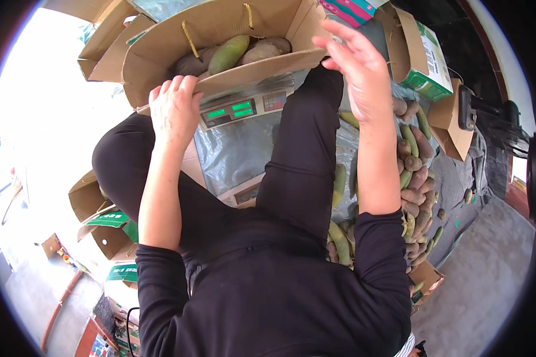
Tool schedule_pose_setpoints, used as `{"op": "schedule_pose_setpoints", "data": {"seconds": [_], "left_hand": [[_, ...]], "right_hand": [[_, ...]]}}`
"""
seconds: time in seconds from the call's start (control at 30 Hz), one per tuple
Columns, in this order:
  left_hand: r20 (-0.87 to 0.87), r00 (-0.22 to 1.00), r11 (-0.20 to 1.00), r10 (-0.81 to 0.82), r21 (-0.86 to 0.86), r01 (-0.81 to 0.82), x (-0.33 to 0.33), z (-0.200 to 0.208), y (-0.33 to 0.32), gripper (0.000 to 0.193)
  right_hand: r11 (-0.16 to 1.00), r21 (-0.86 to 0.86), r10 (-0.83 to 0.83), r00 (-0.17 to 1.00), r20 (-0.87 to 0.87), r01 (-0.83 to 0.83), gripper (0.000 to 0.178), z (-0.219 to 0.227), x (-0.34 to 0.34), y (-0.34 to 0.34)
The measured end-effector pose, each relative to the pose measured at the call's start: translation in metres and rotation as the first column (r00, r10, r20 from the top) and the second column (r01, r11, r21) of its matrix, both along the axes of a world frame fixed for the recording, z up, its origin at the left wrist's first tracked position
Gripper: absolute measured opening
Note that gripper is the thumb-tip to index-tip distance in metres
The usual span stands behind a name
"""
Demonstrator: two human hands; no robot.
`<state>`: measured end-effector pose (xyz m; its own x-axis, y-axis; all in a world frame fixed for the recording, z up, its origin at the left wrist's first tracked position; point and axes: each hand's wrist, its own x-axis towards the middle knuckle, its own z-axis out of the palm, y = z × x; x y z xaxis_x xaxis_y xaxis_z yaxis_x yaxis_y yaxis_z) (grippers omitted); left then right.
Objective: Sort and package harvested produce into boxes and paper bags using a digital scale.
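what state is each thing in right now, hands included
Cardboard box: open at the top, part filled
Green vegetable: lying across brownish roots inside
Yellow cord handle: hanging inside the box
Scale display: lit green
Left hand: on the box's near edge, grip unclear
Right hand: raised, fingers spread, holding nothing
Green-and-white box: flap open
Produce at right: heaped loose

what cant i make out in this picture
Head view:
lower contents of the open brown cardboard box: hidden by its near wall
top of the white scale with green-lit display: hidden by the box
part of the oblong green and brown produce heap: hidden by the right forearm
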<state>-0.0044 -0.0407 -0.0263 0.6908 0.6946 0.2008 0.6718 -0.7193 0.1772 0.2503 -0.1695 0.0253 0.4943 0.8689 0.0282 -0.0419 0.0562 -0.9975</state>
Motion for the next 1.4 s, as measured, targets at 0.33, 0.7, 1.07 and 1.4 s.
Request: {"op": "schedule_pose_setpoints", "data": {"seconds": [0.33, 0.7, 1.07, 1.4], "left_hand": [[0.051, 0.999, 1.0, -0.017, 0.018, 0.016, 0.001, 0.005, -0.002, 0.032], [0.095, 0.995, 0.999, -0.003, 0.034, -0.001, 0.006, 0.006, -0.003, 0.034], [0.06, 0.998, 0.999, 0.025, 0.04, -0.028, -0.002, 0.005, 0.0, 0.032], [0.064, 0.998, 0.997, 0.028, 0.069, -0.033, 0.002, 0.002, 0.0, 0.033]], "right_hand": [[0.751, -0.521, -0.41, 0.905, 0.115, 0.406, 0.025, -0.139, 0.018, -0.155], [0.632, -0.725, -0.516, 0.846, -0.132, 0.273, 0.019, -0.332, -0.065, -0.296], [0.338, -0.741, -0.331, 0.811, 0.483, 0.58, 0.042, -0.307, -0.028, -0.312], [0.063, -0.888, -0.181, 0.88, 0.438, 0.455, 0.074, -0.342, -0.029, -0.363]]}}
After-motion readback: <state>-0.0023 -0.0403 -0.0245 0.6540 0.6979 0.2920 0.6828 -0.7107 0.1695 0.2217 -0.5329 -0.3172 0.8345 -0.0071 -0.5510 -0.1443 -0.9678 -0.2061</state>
